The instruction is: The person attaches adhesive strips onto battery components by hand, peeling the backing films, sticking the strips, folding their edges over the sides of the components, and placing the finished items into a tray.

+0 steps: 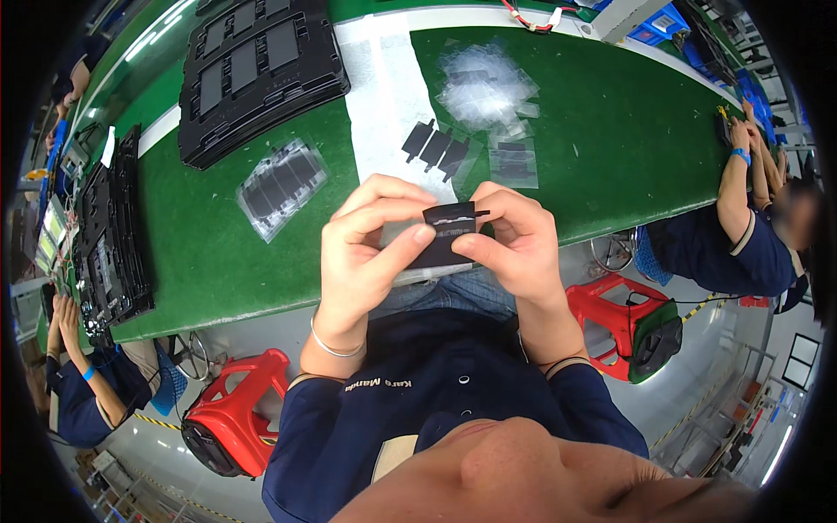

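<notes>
Far to the left of the hands, dark trays (113,244) are standing on the green table (610,148). Beyond the left hand (370,240), a thick stack of black trays (261,78) is sitting, with a clear sheet of black strips (283,187) lying between stack and hand. Ahead of both hands, a white strip (375,96) is running away from them. Just beyond the fingers, joined black pieces (436,150) are lying partly over it; farther past the right hand (519,240), clear films (486,87) are forming a heap. A small black part (451,230) is resting between the hands: the left one is pinching its left side, the right one its right.
</notes>
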The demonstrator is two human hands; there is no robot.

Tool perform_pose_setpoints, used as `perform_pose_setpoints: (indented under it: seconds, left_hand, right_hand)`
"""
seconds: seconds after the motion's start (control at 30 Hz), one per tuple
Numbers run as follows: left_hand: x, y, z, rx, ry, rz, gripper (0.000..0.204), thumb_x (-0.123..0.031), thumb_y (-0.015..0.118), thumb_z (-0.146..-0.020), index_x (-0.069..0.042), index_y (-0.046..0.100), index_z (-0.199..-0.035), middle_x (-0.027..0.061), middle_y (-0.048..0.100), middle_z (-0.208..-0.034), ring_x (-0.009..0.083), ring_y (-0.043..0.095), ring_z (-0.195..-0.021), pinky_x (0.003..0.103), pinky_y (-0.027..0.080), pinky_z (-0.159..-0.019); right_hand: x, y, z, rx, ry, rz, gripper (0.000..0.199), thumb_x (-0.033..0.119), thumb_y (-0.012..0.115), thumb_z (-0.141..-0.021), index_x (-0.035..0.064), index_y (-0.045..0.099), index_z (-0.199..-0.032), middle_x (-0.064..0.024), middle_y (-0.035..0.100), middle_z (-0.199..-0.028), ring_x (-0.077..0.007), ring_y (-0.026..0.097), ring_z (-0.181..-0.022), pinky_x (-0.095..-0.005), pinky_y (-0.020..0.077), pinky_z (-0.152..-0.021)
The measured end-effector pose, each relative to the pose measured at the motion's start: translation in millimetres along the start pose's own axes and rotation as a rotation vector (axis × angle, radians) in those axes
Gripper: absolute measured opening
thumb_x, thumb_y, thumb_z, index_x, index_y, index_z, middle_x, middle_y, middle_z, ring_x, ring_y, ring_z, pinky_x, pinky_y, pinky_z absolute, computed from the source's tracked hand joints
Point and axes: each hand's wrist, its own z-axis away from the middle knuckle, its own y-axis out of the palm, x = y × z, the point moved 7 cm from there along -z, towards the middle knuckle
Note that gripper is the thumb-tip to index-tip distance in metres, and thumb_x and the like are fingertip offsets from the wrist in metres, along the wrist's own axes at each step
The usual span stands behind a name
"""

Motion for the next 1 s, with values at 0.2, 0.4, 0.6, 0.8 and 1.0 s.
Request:
perform_pose_setpoints:
  seconds: [0.2,0.4,0.6,0.8,1.0]
  left_hand:
    - [11.7,8.5,14.6,0.031,-0.072,0.255,0.026,0.012,0.057,-0.073,0.007,0.060,-0.098,0.0207,0.053,-0.112,0.0239,0.055,-0.102,0.029,0.050,-0.080]
    - [3.9,8.4,15.8,0.024,-0.047,0.145,0.024,0.012,0.057,-0.074,0.007,0.061,-0.097,0.0182,0.055,-0.109,0.0206,0.058,-0.096,0.024,0.051,-0.073]
    - [-9.9,11.0,11.1,0.022,0.059,-0.051,0.025,0.011,0.059,-0.072,0.006,0.062,-0.096,0.0172,0.059,-0.103,0.0215,0.061,-0.091,0.026,0.051,-0.073]
    - [-27.8,21.6,13.6,0.013,0.271,-0.333,0.025,0.010,0.061,-0.070,0.006,0.063,-0.094,0.0179,0.062,-0.098,0.0264,0.062,-0.088,0.031,0.052,-0.075]
    - [-28.8,20.8,16.1,-0.193,0.314,-0.513,0.032,0.013,0.060,-0.068,0.005,0.063,-0.098,0.0173,0.062,-0.097,0.0253,0.062,-0.087,0.030,0.051,-0.073]
  right_hand:
    - [3.4,1.2,3.0,-0.119,0.038,-0.010,0.024,0.004,0.073,-0.068,0.0019,0.057,-0.086,-0.0042,0.056,-0.072,-0.0118,0.051,-0.065,-0.0240,0.0390,-0.059]
    - [18.4,-8.4,-9.5,-0.060,-0.058,0.122,0.023,0.004,0.072,-0.068,0.0036,0.064,-0.089,-0.0050,0.056,-0.086,-0.0124,0.051,-0.079,-0.0235,0.0381,-0.065]
    - [36.1,-4.6,-4.2,-0.136,-0.286,0.348,0.021,0.001,0.074,-0.063,0.0035,0.065,-0.081,-0.0039,0.055,-0.074,-0.0159,0.050,-0.064,-0.0261,0.0378,-0.055]
    - [53.4,6.6,16.7,-0.275,-0.556,0.622,0.027,-0.001,0.076,-0.057,0.0032,0.065,-0.082,-0.0026,0.055,-0.073,-0.0188,0.050,-0.063,-0.0280,0.0384,-0.053]
    - [45.1,33.8,20.5,-0.305,-0.565,0.955,0.062,0.052,0.063,-0.072,-0.0017,0.061,-0.103,-0.0066,0.054,-0.086,-0.0208,0.050,-0.070,-0.0314,0.0393,-0.061]
